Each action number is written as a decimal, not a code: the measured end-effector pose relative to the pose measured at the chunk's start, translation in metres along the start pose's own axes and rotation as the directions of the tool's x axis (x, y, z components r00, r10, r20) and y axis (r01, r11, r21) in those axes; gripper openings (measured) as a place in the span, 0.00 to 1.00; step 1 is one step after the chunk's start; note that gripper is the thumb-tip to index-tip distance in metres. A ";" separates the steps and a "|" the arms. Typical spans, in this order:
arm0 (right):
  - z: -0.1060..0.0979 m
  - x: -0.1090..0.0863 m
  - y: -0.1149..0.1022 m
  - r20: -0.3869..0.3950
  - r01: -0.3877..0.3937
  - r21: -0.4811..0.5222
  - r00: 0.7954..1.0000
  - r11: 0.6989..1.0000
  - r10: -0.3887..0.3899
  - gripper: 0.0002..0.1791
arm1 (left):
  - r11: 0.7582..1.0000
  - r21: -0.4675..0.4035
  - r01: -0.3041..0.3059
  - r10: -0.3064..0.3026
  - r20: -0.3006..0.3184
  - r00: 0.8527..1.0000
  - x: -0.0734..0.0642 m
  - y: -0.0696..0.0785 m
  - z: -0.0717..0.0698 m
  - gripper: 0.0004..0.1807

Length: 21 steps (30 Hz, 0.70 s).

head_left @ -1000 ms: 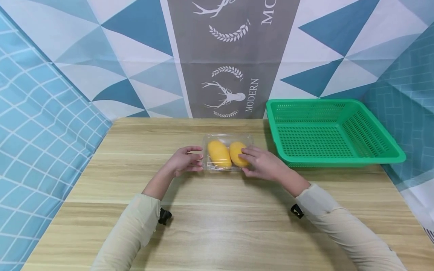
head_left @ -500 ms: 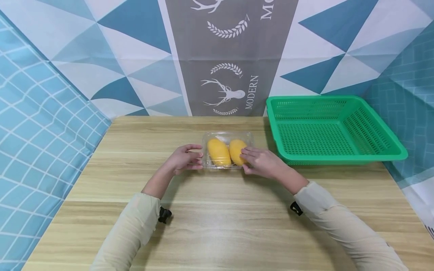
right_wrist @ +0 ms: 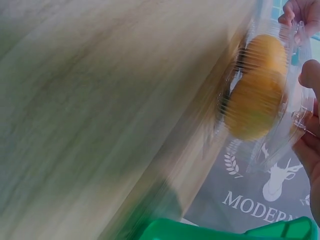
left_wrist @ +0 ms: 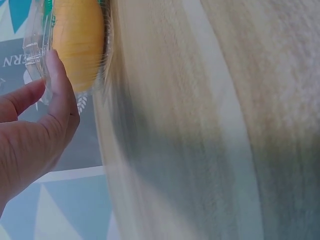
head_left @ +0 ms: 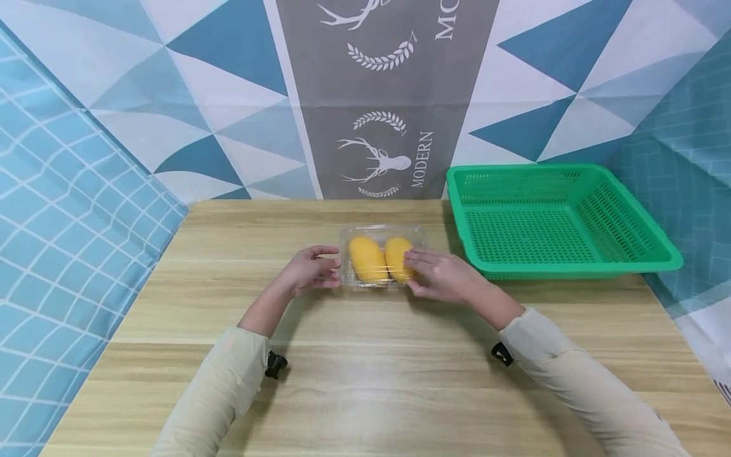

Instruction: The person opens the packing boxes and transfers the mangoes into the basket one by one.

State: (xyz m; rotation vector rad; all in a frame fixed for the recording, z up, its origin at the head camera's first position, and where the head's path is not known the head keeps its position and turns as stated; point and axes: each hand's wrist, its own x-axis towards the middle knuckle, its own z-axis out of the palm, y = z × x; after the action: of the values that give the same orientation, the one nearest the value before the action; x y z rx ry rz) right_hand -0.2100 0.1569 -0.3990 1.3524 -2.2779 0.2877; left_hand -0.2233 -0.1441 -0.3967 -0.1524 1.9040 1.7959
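Observation:
Two yellow mangoes (head_left: 368, 260) lie side by side in a clear plastic clamshell box (head_left: 382, 228) near the table's far edge. My left hand (head_left: 310, 271) is at the box's left end; in the left wrist view its thumb and a finger pinch the box rim (left_wrist: 34, 60). At the right end, my right hand (head_left: 442, 276) holds the box edge and partly covers the right mango. Thumb and fingers meet the rim in the right wrist view, where the mangoes (right_wrist: 255, 102) show through the ribbed wall. Whether the lid is fully fastened I cannot tell.
A green perforated plastic basket (head_left: 520, 238) stands at the back right of the wooden table (head_left: 365, 381), close to my right hand. Patterned cloth (head_left: 388, 89) hangs behind and at both sides.
Both hands stay at the box ends with almost no motion. The right fingers shift very slightly, and the whole head view moves a little.

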 end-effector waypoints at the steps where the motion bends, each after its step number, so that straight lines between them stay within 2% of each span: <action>1: -0.001 -0.001 0.000 -0.001 -0.005 0.005 1.000 1.000 0.005 0.19 | 1.000 0.001 -0.001 0.001 0.000 1.000 0.000 0.000 0.000 0.26; 5: -0.003 -0.005 0.000 0.007 -0.055 0.002 0.998 0.998 0.055 0.22 | 0.999 0.038 -0.030 0.031 -0.011 0.999 -0.001 -0.001 0.000 0.27; 10: -0.009 -0.008 -0.002 0.081 -0.149 0.010 0.986 0.989 0.147 0.26 | 0.992 0.082 -0.091 0.094 -0.037 0.995 -0.002 -0.001 0.001 0.27; 13: -0.013 -0.008 -0.003 0.110 -0.171 0.021 0.980 0.985 0.168 0.24 | 0.988 0.097 -0.124 0.128 -0.043 0.991 -0.002 0.000 0.001 0.28; 17: -0.017 -0.007 -0.003 0.112 -0.193 0.049 0.976 0.980 0.186 0.22 | 0.981 0.126 -0.144 0.152 -0.057 0.987 -0.003 0.003 0.001 0.27; 21: -0.020 -0.005 -0.004 0.105 -0.288 0.135 0.956 0.948 0.275 0.21 | 0.978 0.132 -0.160 0.170 -0.064 0.983 -0.004 0.005 0.001 0.24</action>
State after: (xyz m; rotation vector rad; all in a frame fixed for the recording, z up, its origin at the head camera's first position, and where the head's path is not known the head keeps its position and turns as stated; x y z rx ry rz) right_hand -0.1986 0.1667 -0.3842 1.1222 -2.5672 0.5134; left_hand -0.2216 -0.1440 -0.3902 -0.0171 2.1324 1.7902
